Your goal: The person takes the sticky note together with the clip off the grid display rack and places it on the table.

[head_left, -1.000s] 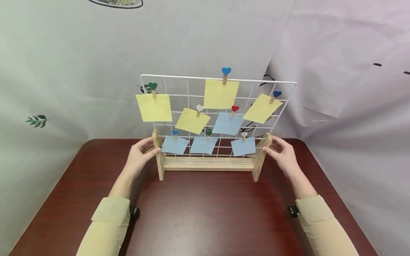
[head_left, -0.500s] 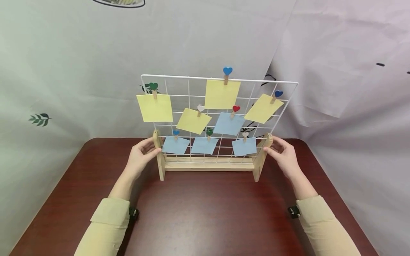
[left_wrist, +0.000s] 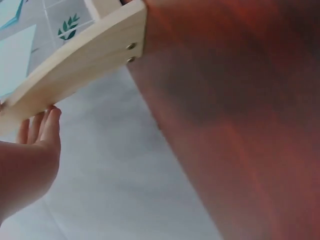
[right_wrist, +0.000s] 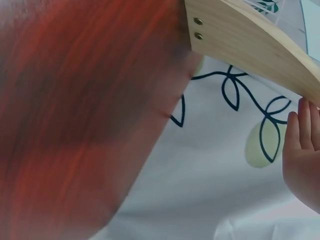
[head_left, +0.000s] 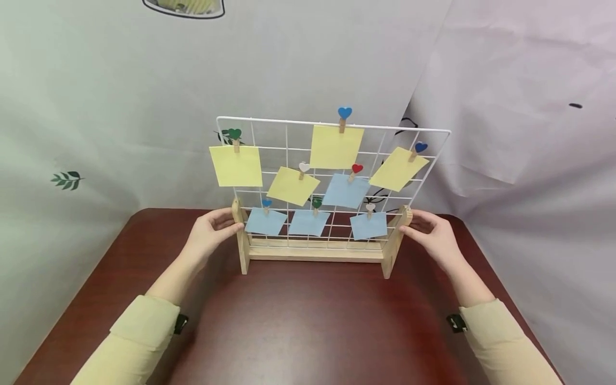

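Observation:
A white wire grid [head_left: 286, 147] stands tilted back in a wooden stand [head_left: 315, 253] on the table. Heart-topped mini clothespins, such as the blue one [head_left: 344, 113] at the top and the red one [head_left: 356, 169], clip yellow notes [head_left: 337, 147] and blue notes [head_left: 346, 191] to it. My left hand [head_left: 209, 232] holds the left wooden upright [head_left: 242, 240], thumb in front and fingers behind. At the other end my right hand [head_left: 435, 235] holds the right upright [head_left: 394, 243] likewise. In the left wrist view, fingertips [left_wrist: 54, 111] meet the upright's back edge.
The dark red table [head_left: 308, 321] extends in front of the stand, its far edge just behind it. A pale printed cloth [head_left: 120, 96] hangs behind and at both sides. Each forearm wears a black wrist device, one [head_left: 181, 323] by the left sleeve.
Both forearms have spread outward, elbows wider, while the hands stay at the uprights. The whole scene sits slightly lower and further right in the head view.

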`<state>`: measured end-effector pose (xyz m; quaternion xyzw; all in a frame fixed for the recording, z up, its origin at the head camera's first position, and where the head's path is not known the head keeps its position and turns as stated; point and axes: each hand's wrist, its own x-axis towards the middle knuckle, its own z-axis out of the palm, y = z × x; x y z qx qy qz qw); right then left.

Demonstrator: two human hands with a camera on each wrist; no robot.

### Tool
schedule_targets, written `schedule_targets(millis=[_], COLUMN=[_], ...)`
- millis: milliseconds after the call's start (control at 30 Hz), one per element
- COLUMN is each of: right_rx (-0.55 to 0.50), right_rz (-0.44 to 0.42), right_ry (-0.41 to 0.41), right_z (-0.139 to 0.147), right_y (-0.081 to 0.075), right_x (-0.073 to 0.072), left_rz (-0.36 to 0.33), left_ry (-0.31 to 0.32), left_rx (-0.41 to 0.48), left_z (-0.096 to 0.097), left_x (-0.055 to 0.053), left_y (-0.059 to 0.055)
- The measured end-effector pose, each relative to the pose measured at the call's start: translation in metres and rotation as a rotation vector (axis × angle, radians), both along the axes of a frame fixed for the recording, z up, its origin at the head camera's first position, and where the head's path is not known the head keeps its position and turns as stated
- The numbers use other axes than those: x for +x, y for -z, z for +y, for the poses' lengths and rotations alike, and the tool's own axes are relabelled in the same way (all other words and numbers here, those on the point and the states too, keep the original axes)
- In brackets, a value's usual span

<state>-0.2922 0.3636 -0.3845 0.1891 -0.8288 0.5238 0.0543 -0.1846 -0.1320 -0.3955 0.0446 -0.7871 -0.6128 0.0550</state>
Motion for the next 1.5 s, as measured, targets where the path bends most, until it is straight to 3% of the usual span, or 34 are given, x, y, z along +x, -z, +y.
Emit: schedule_targets(millis=[167, 433, 633, 767, 867, 1000, 1233, 1500], right_rx=[0.026, -0.005, -0.024, -0.083, -0.182, -0.274, -0.189, -0.157], right_rz=[-0.009, 0.034, 0.083, 0.102, 0.106, 0.106, 0.149, 0.152], right_ry=[-0.008, -0.064, -0.043, -0.023, -0.054, -0.112, -0.172, -0.287], right_z=[0.005, 0.016, 0.024, 0.026, 0.023, 0.013, -0.019, -0.065], right_y=[-0.011, -0.034, -0.057, -0.076, -0.088, -0.102, -0.124, -0.141], right_x=[0.003, 0.008, 0.018, 0.028, 0.035, 0.044, 0.055, 0.062], left_rz=[-0.026, -0.007, 0.026, 0.068, 0.102, 0.135, 0.164, 0.199], left_ry=[0.001, 0.031, 0.026, 0.01, -0.009, -0.037, -0.074, -0.069], left_rx=[0.027, -0.004, -0.043, -0.085, -0.092, -0.102, -0.124, -0.15], left_z=[-0.003, -0.015, -0.024, -0.028, -0.03, -0.031, -0.032, -0.029], left_x=[0.006, 0.018, 0.026, 0.028, 0.029, 0.027, 0.021, 0.013], left_y=[-0.016, -0.039, -0.061, -0.076, -0.089, -0.105, -0.127, -0.149])
